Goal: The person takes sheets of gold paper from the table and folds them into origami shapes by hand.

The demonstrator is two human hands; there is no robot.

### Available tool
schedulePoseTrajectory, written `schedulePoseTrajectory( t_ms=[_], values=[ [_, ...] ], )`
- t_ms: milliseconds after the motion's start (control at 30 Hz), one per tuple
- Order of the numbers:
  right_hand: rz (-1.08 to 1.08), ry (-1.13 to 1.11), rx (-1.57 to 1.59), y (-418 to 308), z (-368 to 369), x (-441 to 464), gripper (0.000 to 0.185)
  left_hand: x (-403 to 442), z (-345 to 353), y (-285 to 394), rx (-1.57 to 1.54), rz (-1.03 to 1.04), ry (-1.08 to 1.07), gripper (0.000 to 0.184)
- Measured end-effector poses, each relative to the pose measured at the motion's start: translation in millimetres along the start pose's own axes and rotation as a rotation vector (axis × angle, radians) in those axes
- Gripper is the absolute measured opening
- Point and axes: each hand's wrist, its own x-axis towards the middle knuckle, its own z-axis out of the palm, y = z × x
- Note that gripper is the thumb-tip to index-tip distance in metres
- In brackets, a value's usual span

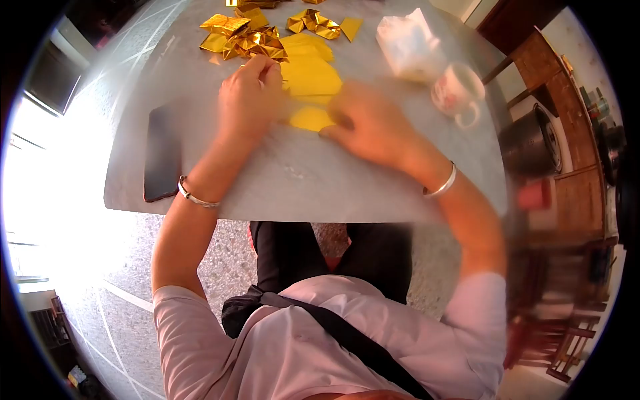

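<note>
Nearest the lens, at bottom centre: pale shirt [320, 333]. At upper centre, apart: left hand [252, 93], tightly curled; right hand [373, 123], blurred, loosely bent. Cannot tell whether clamped on anything. Between both, on the tabletop [367, 193]: yellow paper [312, 79], close to each.

We see a dark phone [163, 150] at the table's [300, 193] near left corner, a mug [452, 92] and white packet [408, 48] toward its right edge.
</note>
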Motion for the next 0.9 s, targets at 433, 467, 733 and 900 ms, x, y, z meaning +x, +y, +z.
schedulePoseTrajectory(
  t_ms=[433, 467, 733, 900],
  values=[
    [0.447, 0.19, 1.049, 20.8, -13.9, 9.5, 0.014, 0.0, -7.7, 11.7, -0.68, -0.08, -0.517, 0.02],
    [0.464, 0.198, 1.066, 20.2, -13.1, 9.8, 0.014, 0.3, -7.3, 9.8, -0.675, -0.071, -0.526, 0.02],
    [0.413, 0.171, 1.074, 19.9, -9.6, 8.6, 0.015, -1.6, -4.9, 8.9, -0.761, -0.103, -0.486, 0.022],
    [0.433, 0.146, 1.067, 17.9, -9.5, 7.8, 0.021, -2.0, -5.6, 15.7, -0.757, -0.066, -0.468, 0.021]
  ],
)
